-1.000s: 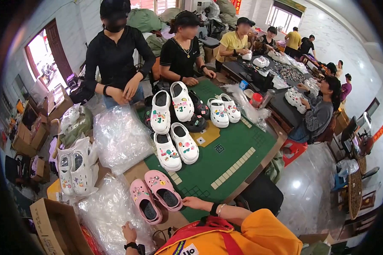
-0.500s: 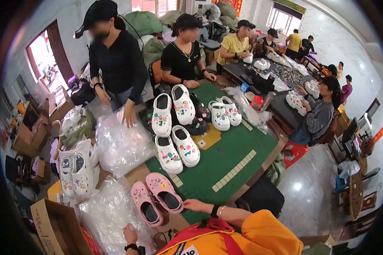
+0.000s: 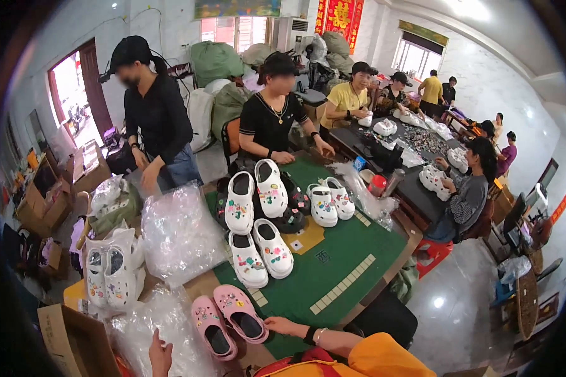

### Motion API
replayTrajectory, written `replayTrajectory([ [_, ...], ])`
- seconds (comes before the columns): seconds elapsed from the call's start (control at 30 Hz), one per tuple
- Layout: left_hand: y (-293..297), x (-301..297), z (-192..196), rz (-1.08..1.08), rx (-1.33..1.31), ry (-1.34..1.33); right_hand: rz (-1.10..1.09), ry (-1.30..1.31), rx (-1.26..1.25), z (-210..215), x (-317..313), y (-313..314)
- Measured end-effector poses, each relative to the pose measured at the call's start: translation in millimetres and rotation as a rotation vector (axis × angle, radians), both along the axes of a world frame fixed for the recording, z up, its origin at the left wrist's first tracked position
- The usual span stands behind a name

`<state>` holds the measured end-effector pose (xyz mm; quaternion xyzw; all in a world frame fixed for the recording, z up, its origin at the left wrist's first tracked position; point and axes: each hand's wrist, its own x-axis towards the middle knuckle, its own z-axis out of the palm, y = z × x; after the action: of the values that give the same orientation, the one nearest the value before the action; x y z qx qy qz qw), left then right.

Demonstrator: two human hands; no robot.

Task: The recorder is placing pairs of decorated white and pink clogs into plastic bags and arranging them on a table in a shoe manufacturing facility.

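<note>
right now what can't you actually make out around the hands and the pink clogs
- Left hand: head view, wrist and palm cut off by the lower edge; whether it presses the clear plastic bags is unclear.
- Right hand: fingertips meet the pink clogs; grip hidden behind the shoe.
- Clog charms: too small to identify.
- Cardboard box: contents hidden by its flap and the dark fisheye rim.

Pink clogs with coloured charms lie by the right hand. The table is green with a tan square and pale tile rows. White clogs bear multicoloured charms. The sleeve is orange, the bags clear.
</note>
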<state>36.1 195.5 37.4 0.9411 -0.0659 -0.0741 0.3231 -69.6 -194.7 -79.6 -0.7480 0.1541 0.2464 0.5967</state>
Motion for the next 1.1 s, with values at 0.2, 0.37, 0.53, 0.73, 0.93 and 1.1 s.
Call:
replayTrajectory([
  [0.2, -93.8, -15.9, 57.7, -0.307, 0.030, -0.269, -0.043, -0.013, 0.111, -38.7, 10.3, 6.0],
  [0.37, -154.6, -25.7, 94.6, -0.449, -0.065, -0.409, -0.031, -0.073, 0.096, -43.9, 1.5, 10.5],
  [0.53, -183.4, -25.6, 107.5, -0.593, 0.020, -0.306, -0.059, -0.094, 0.118, -48.6, -3.0, 11.0],
  [0.73, -186.3, -30.5, 82.0, -0.766, 0.041, -0.383, -0.050, -0.129, 0.074, -36.8, -0.1, 10.8],
  [0.93, -160.8, -48.0, 37.3, -0.817, 0.158, -0.176, -0.006, -0.176, 0.040, -0.1, 10.7, 13.0],
  [1.1, -170.8, -63.3, 42.3, -0.889, 0.128, -0.246, 0.122, -0.192, -0.154, -8.9, 8.3, 20.1],
])
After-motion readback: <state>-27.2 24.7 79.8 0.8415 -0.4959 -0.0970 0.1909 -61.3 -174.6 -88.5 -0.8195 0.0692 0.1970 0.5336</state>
